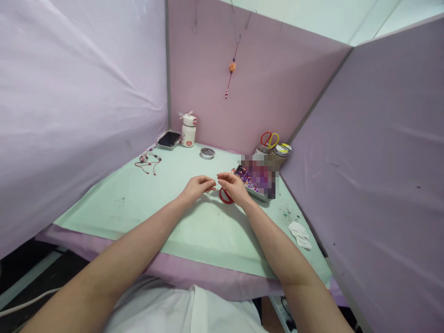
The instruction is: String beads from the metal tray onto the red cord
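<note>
My left hand and my right hand meet over the middle of the green table mat, fingertips almost touching. Both pinch something very small between thumb and finger; I cannot make out what it is. A red loop, perhaps cord or a scissor handle, lies on the mat under my right hand. Just to the right sits a tray of purple and mixed beads, partly blurred out.
A white bottle and a dark phone stand at the back left corner. Red beaded strings lie left. A small round tin, spools with red-yellow scissors, a crumpled tissue. Pink partition walls enclose the desk; a beaded charm hangs on the back wall.
</note>
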### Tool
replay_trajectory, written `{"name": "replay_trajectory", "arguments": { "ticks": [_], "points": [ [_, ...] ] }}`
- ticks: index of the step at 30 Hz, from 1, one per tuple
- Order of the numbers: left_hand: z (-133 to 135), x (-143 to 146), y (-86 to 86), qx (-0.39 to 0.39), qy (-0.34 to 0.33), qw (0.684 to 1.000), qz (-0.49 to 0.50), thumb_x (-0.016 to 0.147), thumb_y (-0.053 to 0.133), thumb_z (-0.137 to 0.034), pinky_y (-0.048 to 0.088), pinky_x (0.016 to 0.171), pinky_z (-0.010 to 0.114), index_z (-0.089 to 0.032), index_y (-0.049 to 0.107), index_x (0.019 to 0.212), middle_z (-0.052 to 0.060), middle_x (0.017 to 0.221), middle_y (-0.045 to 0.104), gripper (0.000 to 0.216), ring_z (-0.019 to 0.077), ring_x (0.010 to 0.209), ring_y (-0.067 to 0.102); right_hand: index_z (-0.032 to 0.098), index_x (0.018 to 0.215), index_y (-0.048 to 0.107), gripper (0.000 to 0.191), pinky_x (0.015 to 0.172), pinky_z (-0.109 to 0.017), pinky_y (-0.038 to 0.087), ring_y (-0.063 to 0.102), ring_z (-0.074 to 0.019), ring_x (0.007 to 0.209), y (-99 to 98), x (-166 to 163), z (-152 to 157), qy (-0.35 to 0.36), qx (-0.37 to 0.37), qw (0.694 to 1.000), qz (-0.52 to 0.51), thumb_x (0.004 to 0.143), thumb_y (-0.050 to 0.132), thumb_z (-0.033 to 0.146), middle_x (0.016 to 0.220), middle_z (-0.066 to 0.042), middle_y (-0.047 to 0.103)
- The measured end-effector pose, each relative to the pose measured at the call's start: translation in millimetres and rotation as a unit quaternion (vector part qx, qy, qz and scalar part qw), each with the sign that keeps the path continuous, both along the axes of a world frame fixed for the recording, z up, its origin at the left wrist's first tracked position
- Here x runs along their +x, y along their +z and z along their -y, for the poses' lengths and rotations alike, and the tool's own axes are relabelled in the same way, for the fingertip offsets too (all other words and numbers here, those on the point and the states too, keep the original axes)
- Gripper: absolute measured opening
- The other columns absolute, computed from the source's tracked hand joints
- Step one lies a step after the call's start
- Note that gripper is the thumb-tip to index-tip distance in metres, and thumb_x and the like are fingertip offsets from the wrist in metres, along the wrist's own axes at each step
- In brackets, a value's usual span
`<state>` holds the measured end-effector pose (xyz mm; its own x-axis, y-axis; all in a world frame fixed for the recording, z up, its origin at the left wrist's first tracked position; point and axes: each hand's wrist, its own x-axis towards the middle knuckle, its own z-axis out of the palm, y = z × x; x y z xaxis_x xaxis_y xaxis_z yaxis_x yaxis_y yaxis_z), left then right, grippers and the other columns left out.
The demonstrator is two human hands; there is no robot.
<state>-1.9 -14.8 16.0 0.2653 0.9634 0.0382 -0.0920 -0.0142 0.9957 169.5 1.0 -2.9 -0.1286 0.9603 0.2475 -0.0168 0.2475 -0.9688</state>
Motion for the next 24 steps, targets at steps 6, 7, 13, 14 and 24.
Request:
{"name": "replay_trajectory", "arguments": {
  "ticks": [6,7,13,14,24],
  "points": [
    [-1,1,-2.5,-0.002,-0.004,1.000,-0.008,0.064,0.071,-0.041,0.047,0.078,0.033,-0.015,0.067,0.076,0.008,0.075,0.069,0.029,0.0183,0.076,0.064,0.021,0.083,0.071,0.031,0.060,-0.025,0.041,0.053,-0.0115,0.065,3.2,-5,3,-0.023,-0.040,0.999,-0.010,0.064,0.073,0.046,0.079,-0.001,0.067],
    [0,1,-2.1,-0.003,-0.005,1.000,-0.008,0.064,0.071,-0.040,0.047,0.079,0.033,-0.015,0.067,0.076,0.008,0.076,0.070,0.029,0.0186,0.077,0.064,0.021,0.081,0.071,0.030,0.059,-0.026,0.041,0.053,-0.0116,0.064,4.6,-6,4,-0.025,-0.040,0.999,-0.008,0.063,0.074,0.045,0.076,-0.001,0.067],
    [3,1,-0.3,-0.008,-0.003,1.000,-0.027,0.065,0.070,-0.039,0.047,0.079,0.033,-0.015,0.066,0.076,0.008,0.079,0.070,0.027,0.0199,0.080,0.065,0.020,0.073,0.071,0.024,0.061,-0.028,0.042,0.054,-0.0145,0.066,11.3,-12,10,-0.049,-0.035,0.998,-0.002,0.061,0.074,0.040,0.066,-0.001,0.064],
    [3,1,-0.8,-0.005,-0.003,0.999,-0.033,0.065,0.069,-0.040,0.047,0.078,0.032,-0.014,0.066,0.076,0.008,0.078,0.069,0.027,0.0199,0.080,0.065,0.020,0.073,0.071,0.023,0.062,-0.028,0.042,0.055,-0.0149,0.067,11.9,-13,10,-0.050,-0.034,0.998,-0.002,0.062,0.074,0.039,0.066,-0.001,0.064],
    [0,0,-6.4,0.053,0.007,0.993,-0.108,0.069,0.063,-0.040,0.044,0.070,0.031,-0.015,0.066,0.076,0.008,0.072,0.070,0.026,0.0193,0.073,0.063,0.020,0.069,0.069,0.015,0.071,-0.029,0.043,0.055,-0.0134,0.069,11.5,-15,12,-0.064,-0.014,0.998,0.018,0.065,0.071,0.035,0.071,0.000,0.065]
  ]
}}
